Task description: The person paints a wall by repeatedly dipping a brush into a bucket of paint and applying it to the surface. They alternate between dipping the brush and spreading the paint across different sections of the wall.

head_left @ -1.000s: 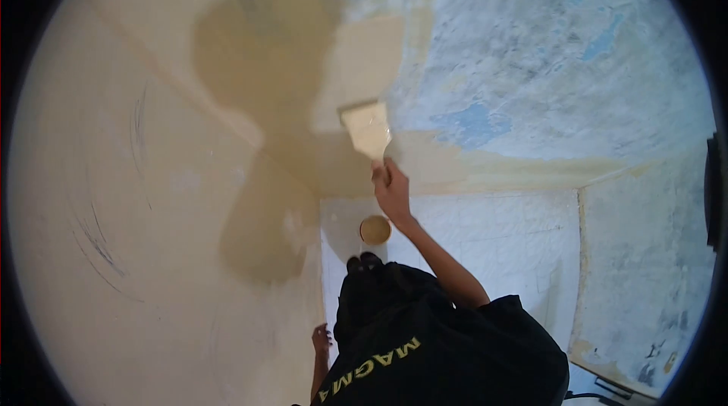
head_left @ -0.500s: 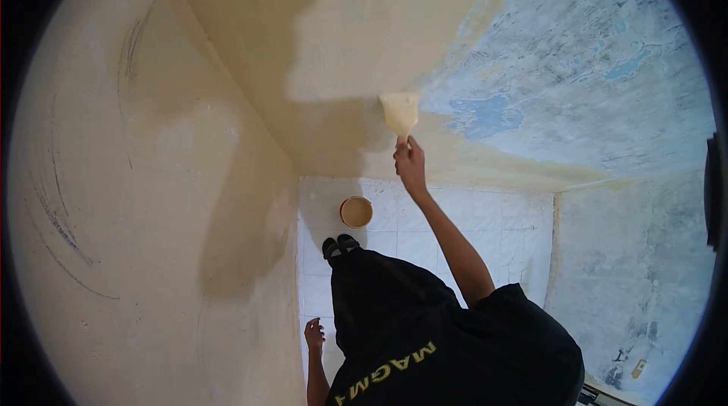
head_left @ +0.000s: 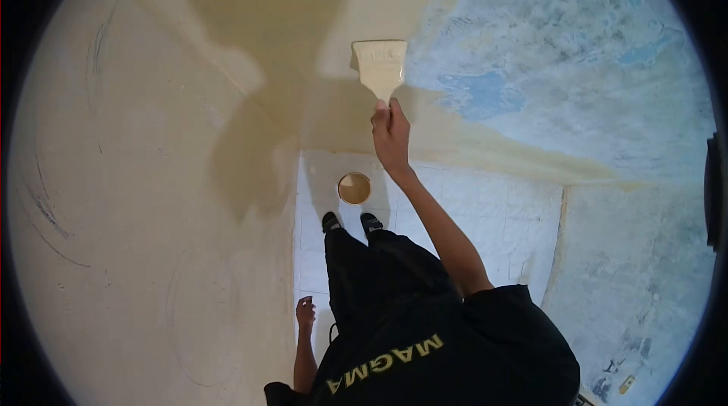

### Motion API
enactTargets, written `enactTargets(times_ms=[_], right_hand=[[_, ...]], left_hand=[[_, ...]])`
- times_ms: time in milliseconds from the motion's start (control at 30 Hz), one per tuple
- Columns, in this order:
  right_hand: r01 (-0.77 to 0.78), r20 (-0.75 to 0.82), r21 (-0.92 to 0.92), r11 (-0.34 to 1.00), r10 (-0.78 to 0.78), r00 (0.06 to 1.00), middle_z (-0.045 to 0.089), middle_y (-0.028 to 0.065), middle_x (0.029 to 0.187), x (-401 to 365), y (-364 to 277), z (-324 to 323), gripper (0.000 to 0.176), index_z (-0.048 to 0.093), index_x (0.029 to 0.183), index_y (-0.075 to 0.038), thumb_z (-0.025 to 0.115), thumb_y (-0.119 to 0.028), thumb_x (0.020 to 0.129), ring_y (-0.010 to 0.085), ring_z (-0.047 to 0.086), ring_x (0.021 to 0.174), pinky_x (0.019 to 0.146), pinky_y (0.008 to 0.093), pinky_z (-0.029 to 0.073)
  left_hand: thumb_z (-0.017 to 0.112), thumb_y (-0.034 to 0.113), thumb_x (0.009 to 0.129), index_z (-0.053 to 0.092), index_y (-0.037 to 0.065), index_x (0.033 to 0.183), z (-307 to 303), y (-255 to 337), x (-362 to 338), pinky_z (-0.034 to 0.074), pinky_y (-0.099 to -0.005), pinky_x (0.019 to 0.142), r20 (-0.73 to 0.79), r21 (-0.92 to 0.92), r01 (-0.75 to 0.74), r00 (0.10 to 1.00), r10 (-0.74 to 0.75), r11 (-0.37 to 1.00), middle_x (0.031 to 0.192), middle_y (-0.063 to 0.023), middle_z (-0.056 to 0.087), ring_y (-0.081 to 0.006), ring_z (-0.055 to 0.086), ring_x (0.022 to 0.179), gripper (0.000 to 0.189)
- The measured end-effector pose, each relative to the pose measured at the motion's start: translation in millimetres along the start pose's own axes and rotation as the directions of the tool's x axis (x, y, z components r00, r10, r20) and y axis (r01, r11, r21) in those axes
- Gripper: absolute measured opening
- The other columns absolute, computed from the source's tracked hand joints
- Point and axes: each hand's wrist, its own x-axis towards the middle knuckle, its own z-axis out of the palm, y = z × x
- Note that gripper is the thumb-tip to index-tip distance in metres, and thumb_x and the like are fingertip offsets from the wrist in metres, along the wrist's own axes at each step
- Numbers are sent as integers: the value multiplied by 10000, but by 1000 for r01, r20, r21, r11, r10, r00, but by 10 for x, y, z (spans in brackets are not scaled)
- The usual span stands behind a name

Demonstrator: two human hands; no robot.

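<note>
My right hand (head_left: 391, 141) is closed round the handle of a wide paintbrush (head_left: 381, 65), its head coated in cream paint. The brush points up against the cream-painted part of the wall (head_left: 326, 65), its tip close to the border with the patchy blue-grey surface (head_left: 546, 42). Low on the left, my left hand (head_left: 305, 312) hangs beside my body with loosely bent fingers and nothing visible in it. On the floor in front of my feet stands a round bucket (head_left: 354, 189) of cream paint.
A second cream wall (head_left: 152, 201) with dark scuff marks rises on the left and meets the painted one at a corner. White floor tiles (head_left: 470, 201) lie below. To the right is a stained grey wall (head_left: 629, 277). My shadow falls across the corner.
My right hand has moved the brush up and slightly left along the wall. My feet have moved apart, and the view has shifted a little.
</note>
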Motion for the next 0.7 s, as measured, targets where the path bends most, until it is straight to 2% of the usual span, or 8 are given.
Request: enactTargets(times_ms=[67, 133, 200, 233, 300, 333, 400, 700], right_hand=[[-5, -10, 16, 1000, 5, 1000, 398, -12, 588, 79, 94, 60, 345, 415, 746, -40, 437, -309, 961, 59, 361, 527, 464, 230, 322], [-8, -16, 26, 1000, 9, 1000, 402, -10, 578, 44, 370, 96, 358, 425, 753, -35, 434, -328, 959, 62, 373, 519, 458, 233, 330], [-139, -16, -130, 982, 138, 990, 403, -12, 559, -127, 731, 187, 371, 450, 764, -38, 436, -359, 950, 72, 374, 461, 413, 239, 326], [-137, -26, -130, 982, 135, 991, 403, -12, 559, -217, 786, 211, 371, 450, 764, -38, 436, -359, 950, 72, 374, 461, 413, 239, 326], [-377, 20, -49, 925, 378, 926, 406, 50, 539, -453, 866, 205, 333, 463, 768, -18, 454, -304, 937, 138, 408, 448, 440, 302, 345], [-377, 17, -55, 924, 379, 925, 406, 50, 539, -546, 798, 207, 333, 463, 768, -18, 454, -304, 937, 138, 408, 448, 440, 302, 345], [-623, 135, 201, 756, 609, 782, 391, -23, 547, -659, 670, 197, 285, 466, 816, -70, 451, -327, 940, 51, 325, 377, 334, 219, 263], [-670, 224, 395, 629, 641, 734, 385, -13, 559, -177, -20, 221, 213, 448, 824, -54, 445, -238, 931, 48, 301, 380, 323, 200, 217]], left_hand=[[488, 258, 905, 591, 143, 1033, 133, 269, -61, 321, -215, 384, -17, -69, 107, 994, -109, 992, 692, 4, 530, -60, 421, 480, 200], [490, 260, 905, 589, 137, 1032, 158, 378, 24, 331, -218, 383, 55, -29, 57, 997, -55, 998, 690, 1, 536, -65, 426, 476, 204], [488, 253, 905, 590, 128, 1026, 119, 581, 97, 336, -220, 383, 22, 57, -54, 998, 52, 997, 694, -5, 538, -68, 432, 477, 202], [525, 255, 891, 573, 107, 1026, 89, 641, 172, 340, -237, 349, -9, -18, -49, 999, 49, 999, 670, -27, 546, -79, 436, 454, 206], [523, 253, 893, 560, 107, 1039, 11, 780, 260, 339, -237, 347, -4, -16, -68, 998, 68, 998, 667, -31, 546, -80, 434, 447, 210], [522, 250, 894, 548, 106, 1052, -44, 818, 327, 339, -236, 346, -7, -17, -88, 996, 88, 996, 665, -35, 546, -81, 431, 441, 215], [519, 264, 897, 530, 107, 1066, -160, 844, 464, 339, -235, 350, 27, -30, -118, 993, 118, 993, 679, -42, 547, -82, 433, 447, 231], [514, 277, 898, 567, 98, 1048, -429, 851, 750, 351, -250, 368, 75, 71, -30, 997, 25, 997, 710, -39, 566, -92, 454, 474, 240]])
